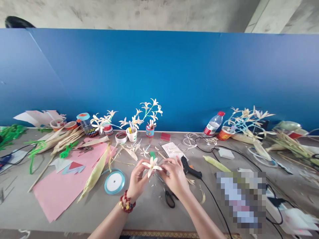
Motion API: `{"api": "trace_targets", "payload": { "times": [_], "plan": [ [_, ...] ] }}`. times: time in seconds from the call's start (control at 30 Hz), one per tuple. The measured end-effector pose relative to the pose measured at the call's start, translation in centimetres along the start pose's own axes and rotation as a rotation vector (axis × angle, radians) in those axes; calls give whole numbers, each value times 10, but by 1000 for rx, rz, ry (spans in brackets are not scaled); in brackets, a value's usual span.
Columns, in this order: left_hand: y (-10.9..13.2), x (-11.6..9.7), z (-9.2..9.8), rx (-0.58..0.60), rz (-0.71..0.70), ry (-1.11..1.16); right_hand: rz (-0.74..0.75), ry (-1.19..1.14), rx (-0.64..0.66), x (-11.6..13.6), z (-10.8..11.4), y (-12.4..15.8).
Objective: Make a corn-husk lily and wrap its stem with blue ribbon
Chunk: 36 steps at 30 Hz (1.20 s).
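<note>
A cream-coloured flower (pixel 151 166), with pointed petals that look like dried corn husk, is held up over the table. My left hand (pixel 138 178) pinches it from the left, and a red bead bracelet circles that wrist. My right hand (pixel 176 175) has its fingertips closed at the tip of the right petal. Just beyond the right hand lies a black glue gun (pixel 191 170) with its cord trailing toward me. Scissors (pixel 170 199) lie below the hands, their blades partly hidden. A spool of light blue ribbon (pixel 114 182) is left of my left hand.
Pink paper (pixel 57 194) and a long corn husk (pixel 96 174) cover the left side. Along the blue partition (pixel 159 66) stand cups of husk flowers (pixel 131 134) and a water bottle (pixel 213 124). At right are cables, a white power strip (pixel 276 210) and a pixelated patch.
</note>
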<state>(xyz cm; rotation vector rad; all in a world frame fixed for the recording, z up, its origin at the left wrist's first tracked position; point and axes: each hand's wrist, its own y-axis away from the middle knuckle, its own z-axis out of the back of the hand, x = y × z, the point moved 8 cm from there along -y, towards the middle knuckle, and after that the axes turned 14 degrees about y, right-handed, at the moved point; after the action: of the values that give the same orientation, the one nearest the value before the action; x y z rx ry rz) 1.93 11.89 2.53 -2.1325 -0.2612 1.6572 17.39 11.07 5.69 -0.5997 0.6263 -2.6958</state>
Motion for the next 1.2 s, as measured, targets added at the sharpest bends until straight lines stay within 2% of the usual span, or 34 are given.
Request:
{"api": "trace_targets", "payload": {
  "times": [0.17, 0.43, 0.53, 0.63, 0.9, 1.03, 1.2],
  "plan": [
    [0, 0, -3, 4, 23, 66, 15, 25, -76, 1, 8, 2],
    [3, -6, -10, 41, -45, 64, -18, -105, -11, 8, -6, 12],
    [3, -5, -8, 41, -67, 68, 32, -120, 41, 13, -14, 8],
    [2, -6, -4, 26, -73, 79, 59, -152, 34, 15, -16, 2],
    [0, -2, 0, -5, -29, 98, -19, -408, 119, 12, -24, -8],
    [0, 1, 2, -14, -28, 81, -52, -564, 174, 11, -29, -4],
    [3, 6, -5, 22, -13, 77, -39, -680, 190, 13, -23, 9]
  ]
}}
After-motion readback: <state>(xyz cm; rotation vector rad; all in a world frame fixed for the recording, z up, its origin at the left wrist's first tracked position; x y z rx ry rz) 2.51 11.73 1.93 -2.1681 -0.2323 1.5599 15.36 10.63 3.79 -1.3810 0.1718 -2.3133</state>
